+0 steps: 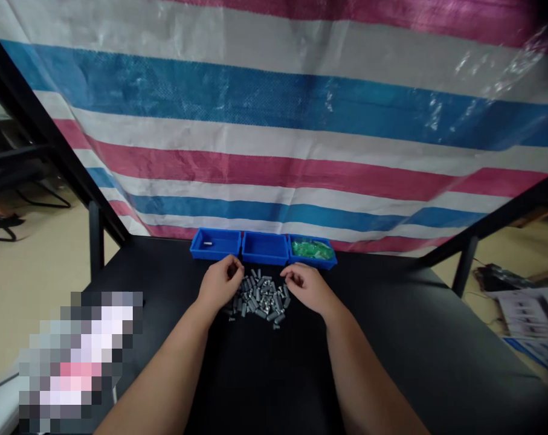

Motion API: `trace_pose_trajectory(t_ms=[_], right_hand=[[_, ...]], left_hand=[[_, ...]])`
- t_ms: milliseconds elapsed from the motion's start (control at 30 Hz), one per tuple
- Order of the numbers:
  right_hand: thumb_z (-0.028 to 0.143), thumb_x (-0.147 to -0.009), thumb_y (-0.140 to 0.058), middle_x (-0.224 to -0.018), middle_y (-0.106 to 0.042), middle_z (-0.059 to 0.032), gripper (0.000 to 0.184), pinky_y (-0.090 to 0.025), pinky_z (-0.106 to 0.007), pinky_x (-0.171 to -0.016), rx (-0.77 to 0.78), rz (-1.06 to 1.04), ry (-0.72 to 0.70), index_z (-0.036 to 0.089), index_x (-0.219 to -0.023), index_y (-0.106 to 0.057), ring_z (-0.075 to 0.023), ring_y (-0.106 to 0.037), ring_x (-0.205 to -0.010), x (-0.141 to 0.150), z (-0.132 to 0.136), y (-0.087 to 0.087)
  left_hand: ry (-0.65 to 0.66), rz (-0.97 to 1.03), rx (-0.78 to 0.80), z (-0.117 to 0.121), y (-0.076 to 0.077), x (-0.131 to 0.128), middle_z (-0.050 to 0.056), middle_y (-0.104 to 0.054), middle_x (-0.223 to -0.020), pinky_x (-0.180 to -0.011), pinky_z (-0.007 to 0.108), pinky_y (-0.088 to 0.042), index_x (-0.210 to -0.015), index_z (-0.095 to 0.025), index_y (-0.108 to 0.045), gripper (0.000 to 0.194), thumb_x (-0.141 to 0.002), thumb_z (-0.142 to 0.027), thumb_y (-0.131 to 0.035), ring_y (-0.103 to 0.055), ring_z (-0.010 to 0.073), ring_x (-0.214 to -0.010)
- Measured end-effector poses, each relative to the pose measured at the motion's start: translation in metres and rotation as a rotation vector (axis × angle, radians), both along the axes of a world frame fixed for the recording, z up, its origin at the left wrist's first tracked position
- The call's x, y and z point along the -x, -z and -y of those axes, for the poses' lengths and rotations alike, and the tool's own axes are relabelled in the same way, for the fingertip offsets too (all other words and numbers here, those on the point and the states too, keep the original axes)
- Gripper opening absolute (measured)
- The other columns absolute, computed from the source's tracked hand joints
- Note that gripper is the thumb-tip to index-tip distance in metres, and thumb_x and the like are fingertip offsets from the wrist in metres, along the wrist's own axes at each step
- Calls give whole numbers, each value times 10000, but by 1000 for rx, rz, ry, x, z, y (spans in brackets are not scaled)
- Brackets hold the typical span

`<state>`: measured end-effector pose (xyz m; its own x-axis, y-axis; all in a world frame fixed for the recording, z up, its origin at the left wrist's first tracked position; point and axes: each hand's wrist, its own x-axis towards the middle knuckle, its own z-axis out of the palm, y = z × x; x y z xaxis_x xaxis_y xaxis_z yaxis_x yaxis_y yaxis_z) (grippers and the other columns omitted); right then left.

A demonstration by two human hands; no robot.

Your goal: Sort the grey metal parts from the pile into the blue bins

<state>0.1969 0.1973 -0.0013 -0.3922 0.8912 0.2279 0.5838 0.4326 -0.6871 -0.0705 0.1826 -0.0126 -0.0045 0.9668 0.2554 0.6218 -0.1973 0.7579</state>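
Observation:
A loose pile of small grey cylindrical pieces, mixed with silvery screw-like bits, lies on the black table. At the pile's left edge is my left hand, its thumb and fingers curled together in a pinch. My right hand hovers by the right edge, fingers bent inward and closed toward the thumb. Whatever either hand holds is too small or hidden to make out. Behind the hands stand three blue trays: the left tray with one small pale piece, the bare middle tray, and the right tray with green packets.
A striped plastic sheet hangs right behind the trays. Black frame bars rise at both sides of the table. At the lower left is a blurred-out pixelated patch beside a white object.

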Motion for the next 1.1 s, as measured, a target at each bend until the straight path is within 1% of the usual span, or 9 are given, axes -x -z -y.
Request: trace_pose_trajectory(t_ms=[100, 200, 433, 533, 767, 833, 967, 1000, 1100], right_hand=[[175, -800, -664, -960, -626, -44, 332, -475, -246, -631, 132, 133, -69, 234, -1122, -721, -125, -563, -695, -20, 4, 8], [142, -805, -664, -1024, -613, -54, 409, -493, -261, -700, 161, 160, -52, 260, -1194, -712, -128, -578, -748, -23, 3, 15], [112, -807, -653, -868, -622, -22, 133, -453, -249, -649, 92, 134, 22, 208, -868, -722, -124, -580, -691, -14, -2, 15], [116, -821, -598, -781, -621, 7, 121, -437, -233, -604, 55, 25, 53, 202, -867, -670, -112, -561, -629, -13, 0, 10], [150, -784, -617, -575, -586, 37, 100, -382, -232, -514, 155, -15, -9, 205, -744, -690, -110, -524, -521, -3, 1, 15], [243, -820, -648, -667, -643, 9, 94, -453, -251, -557, 112, -233, 94, 204, -880, -709, -132, -584, -575, 4, -3, 17], [393, -790, -743, -987, -717, -77, 568, -557, -324, -672, 34, -608, 296, 216, -1303, -573, -183, -674, -736, 13, -9, 16], [391, -790, -745, -972, -717, -76, 565, -554, -324, -663, 27, -575, 300, 214, -1299, -578, -179, -667, -717, 13, -9, 15], [312, -830, -691, -819, -699, -36, 261, -503, -292, -616, 8, -256, 195, 209, -1069, -708, -144, -597, -619, 8, -3, 11]], left_hand=[[83, -216, 66, 2, -3, 2, -9, -608, -778, -649, 272, -402, -968, -239, -654, 175, -804, -267, -599, -580, 161, -702], [63, -324, 96, 3, -4, 3, 31, -624, -934, -715, 302, -436, -1016, -237, -665, 249, -775, -236, -602, -617, 191, -809], [111, -230, 4, 6, -6, -9, 27, -600, -882, -731, 309, -456, -971, -227, -659, 179, -822, -212, -563, -607, 190, -821], [167, -158, -56, 9, -8, -15, 25, -598, -875, -748, 297, -461, -956, -227, -652, 157, -843, -199, -547, -606, 189, -869], [175, -191, -21, 8, -8, -15, 14, -615, -828, -744, 310, -450, -923, -231, -649, 126, -838, -196, -564, -594, 192, -838], [167, -199, -18, 7, -7, -14, 14, -619, -816, -747, 318, -447, -928, -229, -649, 129, -834, -197, -568, -593, 195, -828], [167, -200, -14, 6, -5, -12, 16, -624, -821, -755, 323, -444, -935, -227, -649, 134, -831, -198, -569, -599, 198, -835], [165, -201, -11, 5, -5, -12, 18, -625, -824, -756, 324, -444, -933, -226, -649, 133, -830, -200, -569, -600, 199, -836], [154, -206, 1, 5, -4, -12, 23, -625, -822, -734, 319, -443, -933, -225, -652, 133, -833, -211, -566, -600, 201, -826]])
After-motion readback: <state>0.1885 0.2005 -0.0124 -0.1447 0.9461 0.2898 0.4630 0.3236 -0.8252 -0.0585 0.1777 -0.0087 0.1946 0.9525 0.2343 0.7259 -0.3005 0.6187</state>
